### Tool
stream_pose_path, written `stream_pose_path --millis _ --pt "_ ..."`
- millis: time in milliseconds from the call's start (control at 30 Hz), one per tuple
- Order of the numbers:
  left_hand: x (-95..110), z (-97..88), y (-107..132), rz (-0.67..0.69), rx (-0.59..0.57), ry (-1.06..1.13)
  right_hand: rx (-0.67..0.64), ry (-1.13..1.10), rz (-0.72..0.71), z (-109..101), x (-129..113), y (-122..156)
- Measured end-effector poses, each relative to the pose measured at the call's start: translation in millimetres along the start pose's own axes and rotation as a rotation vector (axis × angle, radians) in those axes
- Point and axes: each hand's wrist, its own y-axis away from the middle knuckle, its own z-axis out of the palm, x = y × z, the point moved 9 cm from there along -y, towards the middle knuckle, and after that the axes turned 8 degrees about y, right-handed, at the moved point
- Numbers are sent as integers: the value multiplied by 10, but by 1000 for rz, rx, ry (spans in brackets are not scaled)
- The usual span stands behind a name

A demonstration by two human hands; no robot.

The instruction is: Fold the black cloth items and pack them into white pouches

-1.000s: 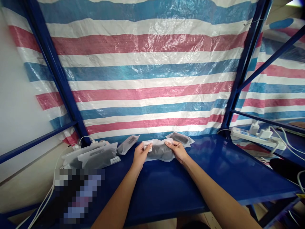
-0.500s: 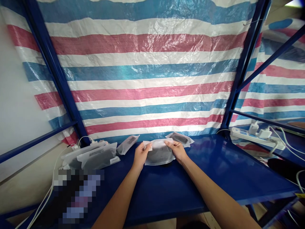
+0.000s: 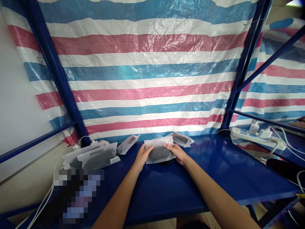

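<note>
A frosted plastic bag [image 3: 159, 153] with a dark item inside is held up over the blue table, near its middle. My left hand [image 3: 143, 156] grips the bag's left side, thumb on the front face. On the opposite side my right hand [image 3: 178, 152] pinches it, thumb also in front. The fingers behind the bag are hidden, and what the dark item is cannot be made out. Just behind my right hand lies another frosted bag [image 3: 181, 139] with a dark item. A further frosted bag [image 3: 128, 145] rests to the left of my left hand.
Larger frosted bags [image 3: 98, 157] lean at the table's left side beside white cables. A blurred-out patch [image 3: 79, 197] covers something at front left. Blue metal posts [image 3: 232, 92] and a striped tarp [image 3: 152, 92] stand behind the blue table [image 3: 214, 178]. A power strip [image 3: 258, 136] sits at right.
Both thumbs have slid lower down the bag's face, and its top edge now stands higher above them. The white label by my left thumb is now mostly covered.
</note>
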Motion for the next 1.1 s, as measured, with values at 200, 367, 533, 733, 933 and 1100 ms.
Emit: stream_pose_path --millis 200,367,533,733,933,1100 --pt "11 41 -12 55 -49 -56 11 -14 14 -38 37 -8" --pt "62 63 21 92 -68 -143 92 -26 5 -128 93 -65" --pt "118 55 20 128 -36 -125 106 -6 -58 -121 43 -69" --pt "140 20 -22 190 -17 -135 126 30 -147 -94 -16 -80" --pt "88 -73 -48 148 -27 -140 20 39 -58 -39 -3 -43" --pt "-11 -111 -14 101 -73 -108 -150 79 -85 55 -63 30"
